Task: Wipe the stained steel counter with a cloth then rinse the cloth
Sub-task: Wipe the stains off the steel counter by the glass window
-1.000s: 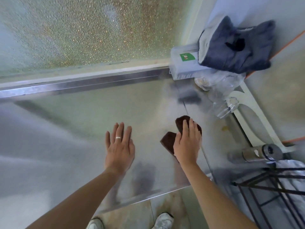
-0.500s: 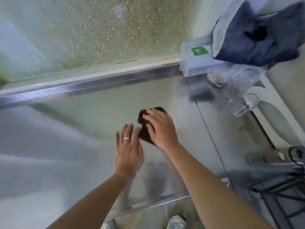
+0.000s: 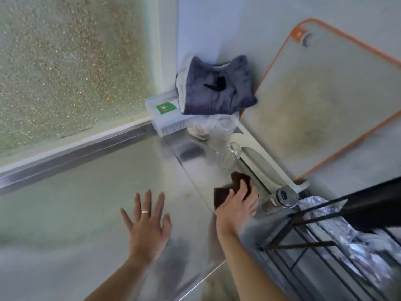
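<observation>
Pressing the brown cloth (image 3: 233, 192) on the steel surface (image 3: 91, 192) under curled right hand (image 3: 237, 208), left hand (image 3: 147, 227) spread flat, risks knocking the glass jar (image 3: 229, 155) or shaker (image 3: 278, 199) nearby.

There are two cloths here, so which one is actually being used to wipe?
The small dark brown cloth, pressed on the steel counter under the right hand. The bigger blue-grey cloth lies untouched, draped over the clear box in the corner.
</observation>
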`<action>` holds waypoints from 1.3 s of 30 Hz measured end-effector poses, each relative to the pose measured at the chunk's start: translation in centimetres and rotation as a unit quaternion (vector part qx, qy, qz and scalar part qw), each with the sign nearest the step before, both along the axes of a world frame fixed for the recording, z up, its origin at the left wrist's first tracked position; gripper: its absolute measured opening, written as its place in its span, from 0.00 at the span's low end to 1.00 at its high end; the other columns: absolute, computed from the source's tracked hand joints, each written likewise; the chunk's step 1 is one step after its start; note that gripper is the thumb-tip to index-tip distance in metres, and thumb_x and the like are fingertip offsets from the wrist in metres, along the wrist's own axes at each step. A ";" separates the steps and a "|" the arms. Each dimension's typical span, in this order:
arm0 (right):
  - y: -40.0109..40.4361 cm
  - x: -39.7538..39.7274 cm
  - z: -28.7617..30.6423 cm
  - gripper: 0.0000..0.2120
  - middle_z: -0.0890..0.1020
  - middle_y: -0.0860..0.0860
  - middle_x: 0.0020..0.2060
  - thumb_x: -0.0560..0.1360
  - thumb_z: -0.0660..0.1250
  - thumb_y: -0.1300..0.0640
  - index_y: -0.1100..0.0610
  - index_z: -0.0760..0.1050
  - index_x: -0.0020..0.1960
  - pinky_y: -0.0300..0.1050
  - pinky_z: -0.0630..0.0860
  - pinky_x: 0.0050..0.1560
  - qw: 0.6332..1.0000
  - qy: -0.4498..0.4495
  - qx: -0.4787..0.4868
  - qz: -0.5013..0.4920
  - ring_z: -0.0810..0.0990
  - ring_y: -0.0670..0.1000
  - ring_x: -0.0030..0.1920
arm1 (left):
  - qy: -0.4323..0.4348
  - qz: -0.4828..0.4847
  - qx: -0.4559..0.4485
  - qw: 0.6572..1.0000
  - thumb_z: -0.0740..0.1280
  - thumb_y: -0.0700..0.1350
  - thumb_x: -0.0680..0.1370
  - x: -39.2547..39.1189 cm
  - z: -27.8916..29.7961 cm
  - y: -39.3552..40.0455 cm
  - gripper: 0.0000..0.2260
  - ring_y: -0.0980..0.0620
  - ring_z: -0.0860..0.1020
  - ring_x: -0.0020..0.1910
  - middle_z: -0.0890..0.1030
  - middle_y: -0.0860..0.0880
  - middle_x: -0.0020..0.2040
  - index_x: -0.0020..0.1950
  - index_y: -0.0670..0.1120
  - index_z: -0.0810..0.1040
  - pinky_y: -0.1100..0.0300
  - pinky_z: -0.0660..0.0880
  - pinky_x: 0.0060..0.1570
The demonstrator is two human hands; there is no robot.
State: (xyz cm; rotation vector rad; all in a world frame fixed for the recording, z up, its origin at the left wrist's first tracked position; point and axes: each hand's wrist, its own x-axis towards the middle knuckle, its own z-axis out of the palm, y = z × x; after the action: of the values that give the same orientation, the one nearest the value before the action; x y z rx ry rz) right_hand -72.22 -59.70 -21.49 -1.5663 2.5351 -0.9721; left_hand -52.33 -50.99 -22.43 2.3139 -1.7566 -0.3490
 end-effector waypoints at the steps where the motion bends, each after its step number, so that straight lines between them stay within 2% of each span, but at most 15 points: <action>1: -1.2 -0.4 -0.2 0.18 0.71 0.62 0.71 0.80 0.67 0.60 0.59 0.74 0.69 0.62 0.70 0.62 0.999 -0.024 0.014 -0.040 0.71 0.65 0.69 | -0.014 0.001 0.008 1.000 0.52 0.59 0.79 -0.4 -0.4 -0.6 0.28 0.40 0.51 0.83 0.60 0.46 0.82 0.80 0.55 0.64 0.28 0.46 0.75; 4: -3.6 -0.7 -1.0 0.19 0.72 0.62 0.72 0.81 0.63 0.58 0.61 0.72 0.71 0.61 0.67 0.68 0.990 -0.060 0.072 -0.103 0.71 0.65 0.70 | -0.046 0.005 0.011 0.999 0.54 0.60 0.79 -0.4 -1.4 -0.9 0.30 0.39 0.48 0.83 0.58 0.46 0.83 0.81 0.56 0.61 0.28 0.46 0.75; 7: -4.7 -0.6 -1.1 0.25 0.71 0.60 0.75 0.81 0.62 0.52 0.63 0.70 0.74 0.60 0.63 0.75 0.991 -0.022 0.103 -0.080 0.69 0.61 0.75 | -0.049 0.010 0.016 0.999 0.54 0.59 0.78 -0.5 -1.3 -0.9 0.31 0.40 0.47 0.83 0.57 0.46 0.83 0.81 0.56 0.60 0.29 0.46 0.76; 10: -4.0 -0.6 -0.9 0.23 0.72 0.57 0.75 0.81 0.65 0.54 0.61 0.73 0.74 0.58 0.63 0.77 0.995 0.003 0.101 0.013 0.70 0.58 0.76 | -0.045 0.011 0.022 0.999 0.55 0.59 0.78 -0.8 -0.7 -1.1 0.31 0.38 0.48 0.83 0.58 0.44 0.83 0.81 0.55 0.61 0.29 0.47 0.76; 12: -2.2 -0.3 -1.3 0.18 0.77 0.54 0.72 0.80 0.66 0.59 0.58 0.78 0.69 0.57 0.70 0.73 0.992 0.011 0.062 0.114 0.75 0.56 0.72 | -0.044 0.011 0.024 0.999 0.55 0.59 0.77 -0.8 -0.4 -1.1 0.31 0.38 0.48 0.82 0.58 0.44 0.82 0.81 0.53 0.63 0.29 0.48 0.75; 16: 0.2 -0.5 -1.7 0.15 0.80 0.48 0.68 0.79 0.62 0.58 0.53 0.81 0.64 0.55 0.75 0.66 0.969 0.015 0.042 0.242 0.78 0.52 0.68 | -0.048 0.008 0.026 0.999 0.55 0.58 0.77 -0.8 -0.2 -1.2 0.31 0.36 0.50 0.82 0.59 0.42 0.82 0.80 0.52 0.64 0.29 0.49 0.75; 19: -1.7 -1.1 -1.7 0.18 0.76 0.51 0.72 0.79 0.66 0.60 0.54 0.78 0.69 0.58 0.72 0.71 0.988 0.008 0.065 0.140 0.75 0.55 0.71 | -0.048 0.006 0.024 0.999 0.55 0.59 0.77 -0.7 -0.5 -1.3 0.31 0.37 0.49 0.82 0.59 0.43 0.82 0.81 0.53 0.63 0.30 0.49 0.76; 22: -2.4 1.2 -1.2 0.22 0.71 0.52 0.77 0.82 0.62 0.57 0.54 0.72 0.75 0.55 0.63 0.78 0.992 0.009 0.105 0.069 0.67 0.54 0.78 | -0.054 0.001 0.026 0.998 0.56 0.58 0.78 -0.7 -0.7 -1.3 0.31 0.37 0.48 0.82 0.58 0.43 0.82 0.81 0.53 0.61 0.30 0.48 0.76; 26: 0.6 4.5 -1.4 0.22 0.69 0.48 0.78 0.82 0.56 0.52 0.49 0.70 0.76 0.53 0.64 0.78 0.946 0.064 0.098 0.304 0.64 0.49 0.79 | -0.059 -0.005 0.024 0.998 0.53 0.59 0.80 -0.6 -0.6 -1.3 0.30 0.37 0.46 0.83 0.56 0.42 0.83 0.82 0.54 0.59 0.30 0.48 0.76; 28: 0.4 3.1 -1.5 0.23 0.71 0.49 0.76 0.82 0.54 0.49 0.49 0.70 0.75 0.52 0.65 0.77 0.930 0.072 0.088 0.350 0.66 0.50 0.78 | -0.057 -0.003 0.019 0.998 0.53 0.59 0.79 -0.5 -0.7 -1.2 0.30 0.37 0.47 0.83 0.56 0.42 0.83 0.82 0.54 0.59 0.30 0.48 0.76; 29: -0.1 2.1 -1.6 0.23 0.71 0.50 0.75 0.81 0.56 0.48 0.51 0.71 0.74 0.53 0.66 0.76 0.943 0.065 0.086 0.315 0.68 0.53 0.76 | -0.058 -0.003 0.017 0.998 0.54 0.59 0.79 -0.4 -0.9 -1.2 0.30 0.37 0.47 0.82 0.57 0.42 0.83 0.82 0.54 0.60 0.30 0.48 0.76; 32: -1.5 0.4 -1.5 0.25 0.72 0.55 0.75 0.78 0.63 0.57 0.55 0.72 0.74 0.59 0.67 0.75 0.993 -0.001 0.106 0.054 0.69 0.57 0.75 | -0.064 -0.003 0.009 0.998 0.55 0.58 0.79 -0.4 -1.4 -1.2 0.30 0.37 0.48 0.82 0.57 0.42 0.82 0.81 0.54 0.61 0.30 0.48 0.76; 34: -1.8 2.3 -1.1 0.27 0.70 0.53 0.77 0.77 0.65 0.60 0.53 0.71 0.76 0.59 0.67 0.75 0.992 -0.020 0.120 0.022 0.67 0.56 0.77 | -0.061 -0.002 0.007 0.998 0.56 0.58 0.79 -0.4 -1.6 -1.3 0.30 0.37 0.48 0.82 0.57 0.42 0.82 0.81 0.54 0.60 0.30 0.47 0.76; 36: -0.6 5.0 -1.1 0.27 0.69 0.48 0.78 0.77 0.66 0.59 0.49 0.70 0.76 0.57 0.69 0.75 0.983 0.003 0.111 0.149 0.66 0.52 0.78 | -0.066 -0.005 0.007 0.998 0.55 0.59 0.80 -0.4 -1.6 -1.3 0.30 0.38 0.46 0.83 0.56 0.43 0.83 0.82 0.54 0.58 0.30 0.47 0.76; 39: 0.7 5.5 -1.5 0.22 0.69 0.46 0.77 0.81 0.62 0.55 0.48 0.70 0.75 0.51 0.65 0.78 0.935 0.048 0.107 0.335 0.63 0.48 0.79 | -0.071 -0.004 0.016 0.997 0.53 0.60 0.81 -0.3 -1.5 -1.2 0.30 0.39 0.42 0.83 0.53 0.43 0.84 0.83 0.55 0.55 0.30 0.49 0.76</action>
State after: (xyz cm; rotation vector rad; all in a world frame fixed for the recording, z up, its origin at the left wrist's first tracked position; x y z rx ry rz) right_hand -66.73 -59.03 -23.00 -2.1966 1.8155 -0.5202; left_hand -52.62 -52.16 -23.94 2.4094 -1.8378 -0.2208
